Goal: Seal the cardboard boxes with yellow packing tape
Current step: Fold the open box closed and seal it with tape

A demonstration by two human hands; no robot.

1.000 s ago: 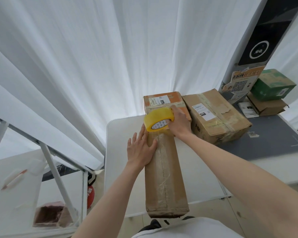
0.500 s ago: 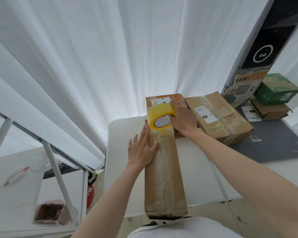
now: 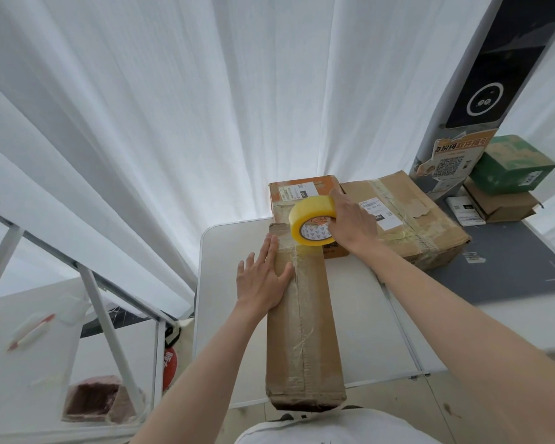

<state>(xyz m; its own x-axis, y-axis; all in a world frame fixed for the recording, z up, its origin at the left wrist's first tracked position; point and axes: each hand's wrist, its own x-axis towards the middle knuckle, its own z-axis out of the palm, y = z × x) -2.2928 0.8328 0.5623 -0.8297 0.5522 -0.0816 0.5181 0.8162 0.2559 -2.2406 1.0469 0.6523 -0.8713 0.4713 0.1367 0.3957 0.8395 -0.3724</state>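
Observation:
A long brown cardboard box (image 3: 305, 341) lies lengthwise on the white table (image 3: 366, 315), its near end overhanging the front edge. My left hand (image 3: 263, 277) presses flat on the box's upper left part, fingers spread. My right hand (image 3: 350, 221) grips a roll of yellow packing tape (image 3: 311, 221) lifted above the box's far end. A short strip of tape runs from the roll down to the box top.
An orange-topped box (image 3: 302, 190) and a larger worn cardboard box (image 3: 407, 219) sit at the table's far side. A green box (image 3: 510, 165) rests on a flat brown one (image 3: 500, 203) at right, beside a dark kiosk (image 3: 481, 91). White curtains hang behind; a white frame (image 3: 103, 302) stands left.
My right hand has raised the tape roll up and away from the box's far end, stretching tape off it. My left hand has stayed pressed on the box.

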